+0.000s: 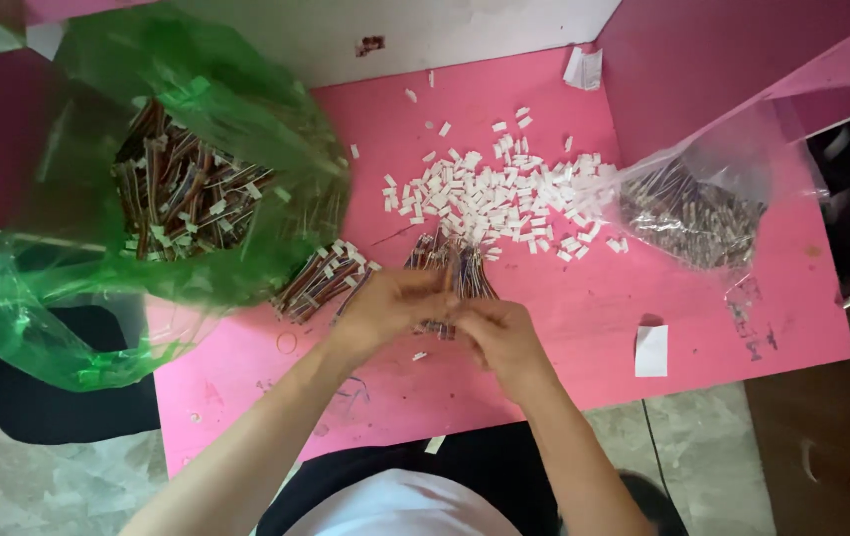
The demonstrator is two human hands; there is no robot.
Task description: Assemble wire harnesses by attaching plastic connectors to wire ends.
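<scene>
Both of my hands meet over the middle of the pink table (584,298). My left hand (385,308) and my right hand (499,337) pinch a small bundle of coloured wires (437,326) between their fingertips. Just beyond them lies a loose bunch of the same wires (450,263) with white plug ends. A heap of small white plastic connectors (495,199) is spread behind that. Another bunch of finished wires (321,278) lies to the left of my left hand.
A big green plastic bag (197,179) full of wire pieces sits at the left. A clear bag (693,213) of wires lies at the right. A white paper slip (651,349) and a rubber band (287,342) lie on the table. A black stool (58,397) stands below left.
</scene>
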